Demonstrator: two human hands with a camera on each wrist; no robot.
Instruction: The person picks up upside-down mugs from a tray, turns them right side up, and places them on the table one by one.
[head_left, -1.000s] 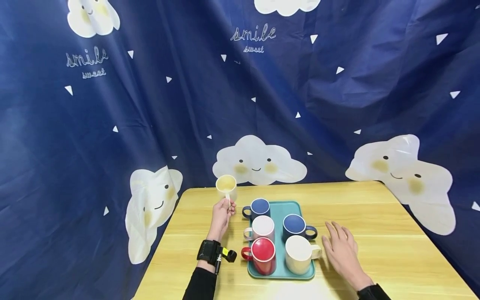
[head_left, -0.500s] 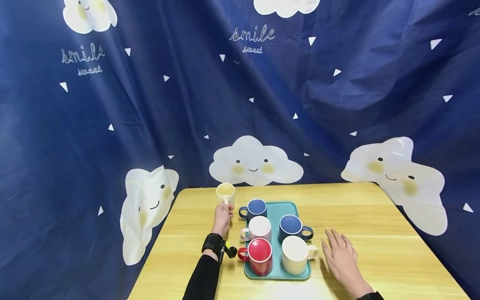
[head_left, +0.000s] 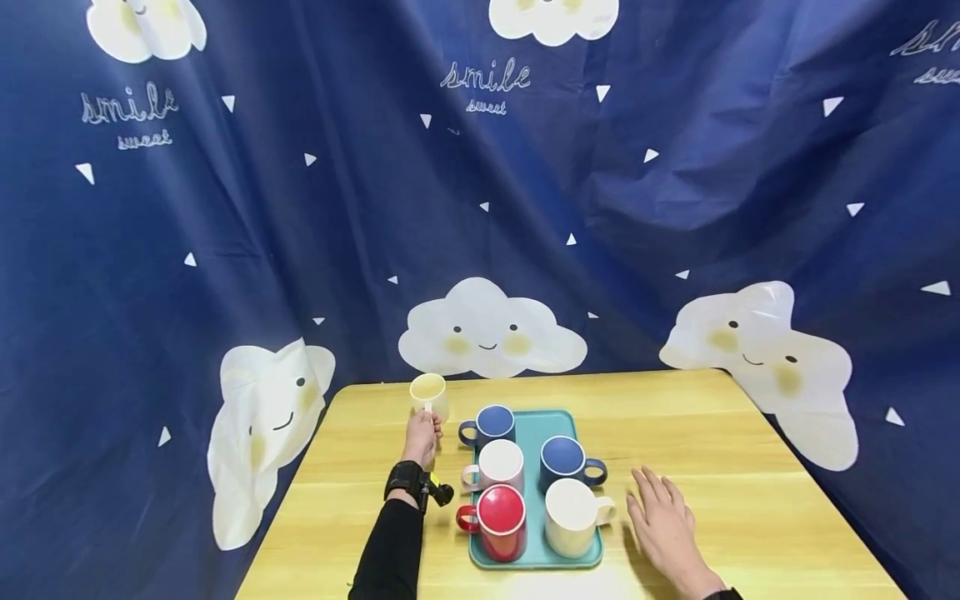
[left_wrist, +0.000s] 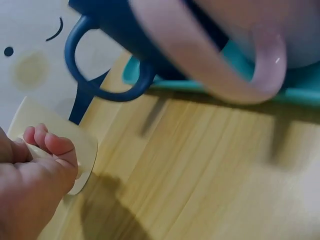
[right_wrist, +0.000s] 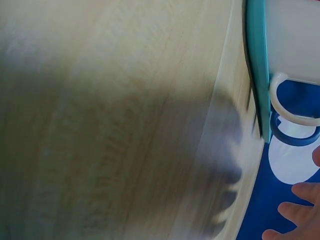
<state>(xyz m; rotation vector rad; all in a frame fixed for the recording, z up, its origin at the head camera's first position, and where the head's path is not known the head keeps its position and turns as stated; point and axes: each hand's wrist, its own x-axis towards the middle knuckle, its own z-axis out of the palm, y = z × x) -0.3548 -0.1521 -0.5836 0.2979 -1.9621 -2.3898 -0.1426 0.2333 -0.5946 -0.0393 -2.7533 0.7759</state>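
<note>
In the head view my left hand (head_left: 422,438) grips the handle of a cream mug (head_left: 429,393) near the table's back left, beyond the tray. The left wrist view shows the fingers (left_wrist: 59,144) curled round that handle, with the mug upright at the tabletop. My right hand (head_left: 663,527) hovers to the right of the tray, fingers spread and holding nothing. Nearest to it is a white mug (head_left: 572,517), its handle turned toward the hand. Only fingertips (right_wrist: 295,212) of this hand enter the right wrist view, at the lower right edge.
A teal tray (head_left: 534,425) bears a red mug (head_left: 501,521), a pale pink mug (head_left: 501,463), a blue mug (head_left: 495,423) at back left and another blue mug (head_left: 562,460) at right. Their handles jut past the tray's sides. A dark blue curtain (head_left: 360,192) hangs behind the wooden table (head_left: 735,483).
My left hand has lowered the cream mug and brought it slightly nearer from the table's back edge. My right hand stays beside the tray. The whole head view has shifted a little.
</note>
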